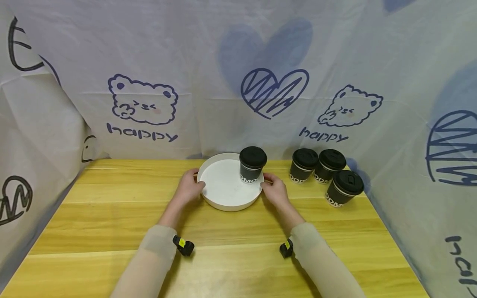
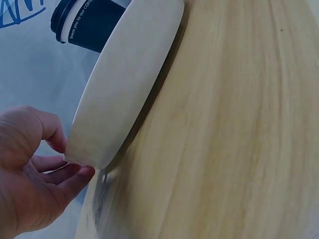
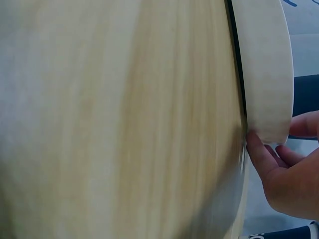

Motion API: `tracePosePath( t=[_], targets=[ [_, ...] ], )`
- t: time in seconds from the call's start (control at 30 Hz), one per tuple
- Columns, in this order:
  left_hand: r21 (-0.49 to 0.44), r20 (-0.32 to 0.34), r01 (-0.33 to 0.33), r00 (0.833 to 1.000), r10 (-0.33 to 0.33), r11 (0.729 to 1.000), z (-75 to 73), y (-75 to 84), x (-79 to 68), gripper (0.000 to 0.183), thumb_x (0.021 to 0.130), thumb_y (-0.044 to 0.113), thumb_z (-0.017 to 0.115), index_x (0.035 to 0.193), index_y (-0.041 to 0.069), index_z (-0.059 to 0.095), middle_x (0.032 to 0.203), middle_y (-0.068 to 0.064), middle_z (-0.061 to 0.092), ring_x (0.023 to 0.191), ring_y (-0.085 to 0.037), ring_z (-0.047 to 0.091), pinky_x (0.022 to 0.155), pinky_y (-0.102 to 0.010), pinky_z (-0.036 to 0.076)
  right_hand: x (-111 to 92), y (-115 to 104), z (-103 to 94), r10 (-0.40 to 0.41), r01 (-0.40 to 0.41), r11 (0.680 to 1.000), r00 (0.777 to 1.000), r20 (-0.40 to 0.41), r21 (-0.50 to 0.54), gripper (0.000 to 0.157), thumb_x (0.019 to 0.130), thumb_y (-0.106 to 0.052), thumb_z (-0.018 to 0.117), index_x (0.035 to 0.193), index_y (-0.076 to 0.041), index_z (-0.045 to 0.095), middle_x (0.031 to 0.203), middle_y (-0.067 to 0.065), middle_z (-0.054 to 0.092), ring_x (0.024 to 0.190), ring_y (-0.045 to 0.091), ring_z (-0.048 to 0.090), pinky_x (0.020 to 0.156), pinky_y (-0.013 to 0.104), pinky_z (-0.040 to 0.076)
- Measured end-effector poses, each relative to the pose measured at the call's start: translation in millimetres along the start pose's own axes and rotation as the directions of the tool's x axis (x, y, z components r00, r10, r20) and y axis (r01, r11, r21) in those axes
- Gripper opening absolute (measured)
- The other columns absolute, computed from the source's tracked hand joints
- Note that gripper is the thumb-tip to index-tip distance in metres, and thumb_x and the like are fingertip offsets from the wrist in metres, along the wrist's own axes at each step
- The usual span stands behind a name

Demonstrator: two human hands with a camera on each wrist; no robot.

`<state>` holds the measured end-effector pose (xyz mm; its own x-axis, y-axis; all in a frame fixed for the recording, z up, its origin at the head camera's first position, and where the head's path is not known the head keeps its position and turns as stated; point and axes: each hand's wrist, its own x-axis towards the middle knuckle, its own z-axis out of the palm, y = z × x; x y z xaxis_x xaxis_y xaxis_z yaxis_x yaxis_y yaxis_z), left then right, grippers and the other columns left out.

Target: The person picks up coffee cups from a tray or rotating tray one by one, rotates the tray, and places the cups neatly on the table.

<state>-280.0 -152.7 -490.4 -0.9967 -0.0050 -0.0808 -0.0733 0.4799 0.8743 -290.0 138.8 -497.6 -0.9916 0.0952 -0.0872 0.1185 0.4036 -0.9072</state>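
A round white tray (image 1: 221, 186) with a low wall is between both hands at the back of the table. My left hand (image 1: 189, 188) grips its left side, thumb over the rim; the left wrist view shows that hand (image 2: 35, 169) with fingers beneath the tray wall (image 2: 124, 74). On the opposite side my right hand (image 1: 275, 190) pinches the rim, also seen as a hand (image 3: 291, 184) in the right wrist view. A dark paper coffee cup (image 1: 252, 165) with a black lid stands upright on the tray's right part. Shadow lines the tray's lower edge.
Three matching lidded cups stand grouped to the right: one cup (image 1: 303, 165) nearest the tray, another cup (image 1: 329, 165) beside it, and a third cup (image 1: 343, 188) closer to me. Printed white cloth (image 1: 208, 111) hangs behind the wooden table (image 1: 231, 231) and along its sides.
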Motion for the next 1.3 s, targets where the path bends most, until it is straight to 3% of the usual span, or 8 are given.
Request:
tracePosePath(
  t=[0.3, 0.7, 0.9, 1.1, 1.3],
  targets=[
    [0.026, 0.01, -0.024, 1.0, 0.024, 0.999, -1.0, -0.9, 2.5, 0.062, 0.094, 0.002, 0.054, 0.151, -0.016, 0.036, 0.147, -0.036, 0.047, 0.132, -0.045, 0.053, 0.108, -0.05, 0.05, 1, 3, -0.8, -0.009, 0.009, 1.0, 1.0, 0.005, -0.005, 0.048, 0.096, -0.006, 0.058, 0.143, 0.004, 0.057, 0.142, 0.023, 0.06, 0.125, 0.034, 0.06, 0.105, 0.043, 0.051],
    [0.122, 0.028, -0.072, 0.997, 0.069, 0.99, -5.3, -0.7, 3.7, 0.06, 0.089, 0.003, 0.058, 0.145, -0.017, 0.044, 0.141, -0.035, 0.054, 0.125, -0.042, 0.057, 0.107, -0.05, 0.051, -17, 1, 1.2, -0.007, 0.007, 1.0, 1.0, 0.008, 0.009, 0.048, 0.097, -0.007, 0.062, 0.143, 0.005, 0.056, 0.14, 0.021, 0.061, 0.122, 0.032, 0.062, 0.099, 0.039, 0.054],
    [0.205, 0.039, -0.099, 0.995, 0.093, 0.974, -8.3, -0.1, 4.0, 0.058, 0.09, 0.005, 0.059, 0.143, -0.016, 0.048, 0.14, -0.033, 0.055, 0.117, -0.04, 0.058, 0.103, -0.049, 0.053, -20, 2, 0.8, -0.006, 0.006, 1.0, 1.0, 0.009, 0.01, 0.048, 0.097, -0.008, 0.063, 0.143, 0.004, 0.056, 0.139, 0.021, 0.062, 0.121, 0.03, 0.062, 0.099, 0.038, 0.053],
    [0.281, 0.053, -0.106, 0.994, 0.094, 0.954, -9.9, 1.3, 1.8, 0.059, 0.093, 0.012, 0.059, 0.145, -0.015, 0.046, 0.143, -0.033, 0.05, 0.126, -0.041, 0.053, 0.112, -0.054, 0.045, -18, 1, -5.6, -0.002, 0.002, 1.0, 1.0, 0.011, 0.029, 0.05, 0.098, -0.01, 0.063, 0.145, 0.004, 0.055, 0.144, 0.019, 0.06, 0.127, 0.032, 0.06, 0.103, 0.04, 0.052],
    [0.389, 0.064, -0.129, 0.992, 0.113, 0.912, -13.3, 1.9, 1.2, 0.057, 0.093, 0.018, 0.062, 0.14, -0.014, 0.051, 0.135, -0.031, 0.054, 0.124, -0.043, 0.054, 0.112, -0.057, 0.044, -17, -1, -16.0, -0.111, 0.107, 0.989, 0.993, 0.039, 0.105, 0.061, 0.097, -0.006, 0.064, 0.152, 0.006, 0.043, 0.15, 0.023, 0.053, 0.138, 0.038, 0.051, 0.113, 0.048, 0.045]
  ],
)
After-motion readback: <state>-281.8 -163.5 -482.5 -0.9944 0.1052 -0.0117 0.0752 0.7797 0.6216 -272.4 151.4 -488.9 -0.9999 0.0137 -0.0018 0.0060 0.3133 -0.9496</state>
